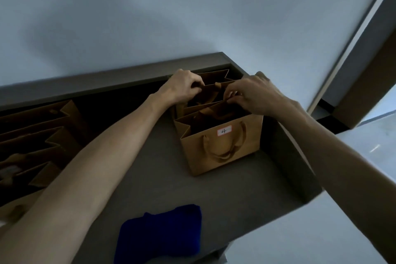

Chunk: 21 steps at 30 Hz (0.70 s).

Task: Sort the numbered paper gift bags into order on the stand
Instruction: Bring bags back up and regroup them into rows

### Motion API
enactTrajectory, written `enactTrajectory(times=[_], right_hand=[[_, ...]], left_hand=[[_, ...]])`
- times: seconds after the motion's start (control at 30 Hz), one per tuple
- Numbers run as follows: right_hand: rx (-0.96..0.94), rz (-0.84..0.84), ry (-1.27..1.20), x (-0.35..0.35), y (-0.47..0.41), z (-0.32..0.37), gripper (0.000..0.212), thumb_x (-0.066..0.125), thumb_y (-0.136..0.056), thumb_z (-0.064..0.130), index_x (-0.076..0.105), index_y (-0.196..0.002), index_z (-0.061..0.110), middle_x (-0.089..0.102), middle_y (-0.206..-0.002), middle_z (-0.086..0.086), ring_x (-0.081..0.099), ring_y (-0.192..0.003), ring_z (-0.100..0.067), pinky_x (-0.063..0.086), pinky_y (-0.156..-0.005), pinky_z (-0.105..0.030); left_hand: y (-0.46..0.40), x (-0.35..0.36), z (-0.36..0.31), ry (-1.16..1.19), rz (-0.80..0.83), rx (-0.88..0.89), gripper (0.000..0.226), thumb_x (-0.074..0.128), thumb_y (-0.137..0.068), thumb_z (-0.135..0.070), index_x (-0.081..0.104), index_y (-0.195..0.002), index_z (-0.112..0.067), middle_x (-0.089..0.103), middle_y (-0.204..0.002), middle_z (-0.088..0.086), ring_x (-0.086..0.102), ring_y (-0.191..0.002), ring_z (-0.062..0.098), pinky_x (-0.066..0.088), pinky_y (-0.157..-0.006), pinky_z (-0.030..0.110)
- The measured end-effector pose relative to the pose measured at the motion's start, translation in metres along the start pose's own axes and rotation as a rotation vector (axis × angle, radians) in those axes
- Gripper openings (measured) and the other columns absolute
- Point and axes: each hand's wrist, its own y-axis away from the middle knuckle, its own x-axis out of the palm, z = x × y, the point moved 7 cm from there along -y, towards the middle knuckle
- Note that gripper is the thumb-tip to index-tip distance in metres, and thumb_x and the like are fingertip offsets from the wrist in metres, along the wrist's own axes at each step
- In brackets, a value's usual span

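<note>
A row of brown paper gift bags stands at the right end of the dark grey stand (154,167). The front bag (222,150) carries a white label marked 4 and has rope handles hanging down its face. Behind it stands a second bag (211,96), and a third bag (214,76) sits against the back wall. My left hand (182,85) pinches the top rim of the second bag on its left side. My right hand (252,96) pinches the rim on the right side. Labels on the rear bags are hidden.
Several more brown bags (36,139) stand in shadow at the left end of the stand. A folded blue cloth (160,233) lies near the front edge. A white wall rises behind, and a dark door frame (364,49) stands at the right.
</note>
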Motion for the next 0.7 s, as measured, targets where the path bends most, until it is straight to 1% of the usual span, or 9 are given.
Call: enactTrajectory(times=[0.13, 0.27, 0.33, 0.4, 0.47, 0.53, 0.6, 0.63, 0.7], right_hand=[[0.017, -0.021, 0.160, 0.001, 0.008, -0.014, 0.016, 0.060, -0.094, 0.028, 0.067, -0.109, 0.032, 0.068, -0.101, 0.003, 0.054, -0.110, -0.020, 0.032, -0.097, -0.043], [0.031, 0.021, 0.157, 0.008, 0.013, -0.014, 0.023, 0.060, -0.095, 0.027, 0.063, -0.117, 0.032, 0.068, -0.112, 0.006, 0.049, -0.121, -0.021, 0.029, -0.103, -0.044], [0.038, 0.049, 0.148, 0.010, 0.013, -0.009, 0.027, 0.060, -0.095, 0.025, 0.060, -0.121, 0.031, 0.066, -0.119, 0.005, 0.047, -0.125, -0.023, 0.029, -0.106, -0.046], [0.029, 0.057, 0.147, 0.008, 0.013, 0.000, 0.035, 0.061, -0.093, 0.022, 0.055, -0.126, 0.032, 0.061, -0.129, 0.003, 0.043, -0.130, -0.025, 0.028, -0.108, -0.048], [0.002, 0.044, 0.144, 0.003, 0.015, 0.017, 0.039, 0.060, -0.093, 0.024, 0.052, -0.131, 0.032, 0.055, -0.137, 0.002, 0.039, -0.133, -0.026, 0.028, -0.109, -0.048], [-0.055, 0.005, 0.100, -0.003, 0.019, 0.041, 0.037, 0.058, -0.095, 0.026, 0.053, -0.131, 0.032, 0.052, -0.140, 0.003, 0.037, -0.134, -0.026, 0.029, -0.109, -0.047], [-0.153, -0.051, 0.030, -0.005, 0.028, 0.070, 0.034, 0.056, -0.096, 0.026, 0.055, -0.130, 0.031, 0.053, -0.138, 0.003, 0.038, -0.133, -0.026, 0.033, -0.107, -0.046], [-0.213, -0.081, -0.005, -0.005, 0.034, 0.086, 0.032, 0.055, -0.097, 0.025, 0.057, -0.128, 0.029, 0.055, -0.136, 0.002, 0.041, -0.131, -0.025, 0.036, -0.105, -0.046], [-0.337, -0.133, -0.048, 0.001, 0.047, 0.116, 0.028, 0.051, -0.098, 0.025, 0.061, -0.124, 0.024, 0.059, -0.130, -0.002, 0.048, -0.125, -0.026, 0.043, -0.098, -0.046]], left_hand=[[-0.014, 0.015, -0.008, 0.035, 0.006, -0.018, 0.022, 0.059, -0.094, -0.012, 0.070, -0.113, -0.013, 0.072, -0.107, 0.006, 0.067, -0.093, 0.015, 0.050, -0.080, 0.021], [-0.013, 0.020, -0.002, 0.034, 0.005, -0.041, 0.023, 0.059, -0.094, -0.013, 0.068, -0.116, -0.013, 0.070, -0.113, 0.008, 0.067, -0.100, 0.017, 0.051, -0.086, 0.025], [-0.007, 0.018, -0.001, 0.040, 0.000, -0.040, 0.025, 0.058, -0.096, -0.015, 0.067, -0.119, -0.014, 0.069, -0.117, 0.008, 0.066, -0.103, 0.017, 0.050, -0.086, 0.024], [0.003, 0.012, -0.002, 0.058, -0.028, -0.032, 0.026, 0.057, -0.097, -0.017, 0.066, -0.120, -0.014, 0.067, -0.120, 0.006, 0.064, -0.106, 0.016, 0.046, -0.086, 0.021], [0.018, -0.001, -0.004, 0.083, -0.092, -0.015, 0.025, 0.057, -0.096, -0.019, 0.066, -0.119, -0.015, 0.066, -0.118, 0.005, 0.063, -0.105, 0.015, 0.046, -0.087, 0.021], [0.040, -0.019, -0.004, 0.119, -0.175, -0.006, 0.022, 0.058, -0.096, -0.020, 0.068, -0.115, -0.018, 0.067, -0.113, 0.001, 0.061, -0.102, 0.010, 0.047, -0.089, 0.019], [0.068, -0.036, -0.003, 0.163, -0.252, -0.020, 0.020, 0.058, -0.095, -0.020, 0.069, -0.112, -0.018, 0.066, -0.110, -0.004, 0.060, -0.099, 0.003, 0.042, -0.086, 0.008], [0.084, -0.043, -0.004, 0.182, -0.285, -0.030, 0.020, 0.058, -0.096, -0.021, 0.069, -0.112, -0.019, 0.066, -0.109, -0.006, 0.059, -0.098, 0.000, 0.040, -0.085, 0.005], [0.118, -0.053, -0.004, 0.218, -0.345, -0.044, 0.019, 0.059, -0.096, -0.019, 0.070, -0.110, -0.019, 0.067, -0.107, -0.008, 0.060, -0.098, -0.002, 0.041, -0.085, 0.006]])
